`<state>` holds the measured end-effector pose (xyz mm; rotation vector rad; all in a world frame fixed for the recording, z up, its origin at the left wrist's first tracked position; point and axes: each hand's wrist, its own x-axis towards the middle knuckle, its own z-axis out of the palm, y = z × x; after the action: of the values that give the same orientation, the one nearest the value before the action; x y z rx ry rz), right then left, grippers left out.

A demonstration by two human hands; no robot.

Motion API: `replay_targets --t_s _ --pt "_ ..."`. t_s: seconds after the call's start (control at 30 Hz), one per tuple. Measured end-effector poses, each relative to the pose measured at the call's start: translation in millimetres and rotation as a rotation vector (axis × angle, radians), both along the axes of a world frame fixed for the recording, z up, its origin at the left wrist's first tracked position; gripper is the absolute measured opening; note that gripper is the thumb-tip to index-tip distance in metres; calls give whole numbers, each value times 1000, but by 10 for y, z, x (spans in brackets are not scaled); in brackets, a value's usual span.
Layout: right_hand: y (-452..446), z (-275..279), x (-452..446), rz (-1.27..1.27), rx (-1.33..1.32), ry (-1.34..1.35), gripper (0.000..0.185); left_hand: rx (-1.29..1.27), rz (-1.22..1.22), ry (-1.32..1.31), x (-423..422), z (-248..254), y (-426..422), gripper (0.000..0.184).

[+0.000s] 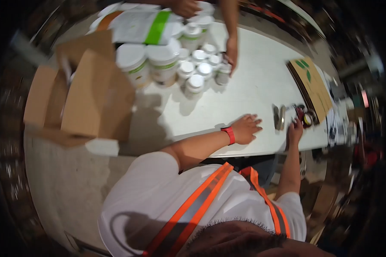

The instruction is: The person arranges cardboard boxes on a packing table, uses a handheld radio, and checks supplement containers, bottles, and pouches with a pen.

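Observation:
My left hand (245, 129), with a red band at the wrist, lies palm down on the white table (180, 126), fingers spread and holding nothing. To its right, the fingers of my right hand (295, 129) close on the near end of a dark red tape dispenser (305, 116). Its grip is partly hidden. Between my hands and a little farther off are small narrow items (280, 118), one dark and one tan. A flat brown carton (311, 88) with green leaf marks lies beyond the dispenser.
An open cardboard box (96, 96) stands at the left. White tubs (162, 62), small white-capped bottles (195, 84) and white pouches (137, 28) crowd the far left. Across the table, a co-worker's hand (232, 51) reaches a small bottle (222, 76); their other hand (185, 7) is above the tubs.

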<state>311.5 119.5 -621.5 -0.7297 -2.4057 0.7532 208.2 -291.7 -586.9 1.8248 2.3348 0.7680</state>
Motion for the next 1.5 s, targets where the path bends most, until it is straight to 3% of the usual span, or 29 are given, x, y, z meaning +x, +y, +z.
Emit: replay_targets --t_s 0.03,0.07,0.13,0.27,0.47,0.6,0.73,0.77,0.83,0.87,0.93,0.97,1.0,1.07,1.13,1.2,1.23,1.27,1.33,1.37,1.4,1.43,1.5 --pt "201 -245 -36 41 -44 147 42 -89 -28 6 -45 153 -6 54" --pt "305 -345 -24 9 130 139 43 -60 -29 1 -57 128 -4 54" --pt "-158 69 29 -87 64 104 44 -8 -29 -16 -28 19 27 53" --pt "-425 254 72 -264 40 115 38 44 -39 -41 -26 -12 -15 50" --pt "-647 511 170 -271 -47 -190 41 -4 -69 -145 -85 65 -20 51" --pt "-695 332 259 -244 -70 90 39 -27 -68 -144 -82 144 1 54" --pt "-1085 362 173 -79 -447 494 40 7 -63 -197 -88 199 12 60" --pt "-1171 438 145 72 -281 424 40 32 -55 -202 -85 193 20 61" --pt "-1633 566 64 287 -567 430 40 85 -74 -262 -84 231 37 63" --pt "-1803 639 103 399 -376 372 43 194 -106 -341 -117 89 -1 59" --pt "-2076 748 151 660 -385 317 44 168 41 -1018 -89 -11 -70 58" --pt "-2148 774 159 756 -227 318 49 199 24 -1025 -74 39 -35 57" --pt "-2232 824 233 793 -291 230 50 242 24 -1025 -29 96 -13 57" --pt "-2327 722 291 841 -318 303 45 336 29 -1017 65 187 4 57" --pt "-2234 889 345 907 -294 -5 42 370 3 -947 82 216 -33 58" --pt "-1983 739 258 870 -175 494 41 327 -62 -827 -1 246 -61 58" --pt "-1812 639 253 836 -107 738 41 364 70 -681 -4 289 -55 57" --pt "-1507 869 402 698 -159 507 45 438 161 -711 -43 292 -102 53" --pt "-854 1092 470 234 -77 411 45 562 266 -758 -172 351 -150 45" --pt "-416 1054 408 100 -28 605 46 406 335 -602 -196 404 -98 42" --pt "-58 1277 502 149 -760 684 48 253 399 -441 -207 466 -43 38" --pt "385 1226 463 -187 -262 658 51 103 464 -274 -207 506 2 35" --pt "1287 936 349 -441 -279 559 60 95 364 -53 -175 213 80 29"
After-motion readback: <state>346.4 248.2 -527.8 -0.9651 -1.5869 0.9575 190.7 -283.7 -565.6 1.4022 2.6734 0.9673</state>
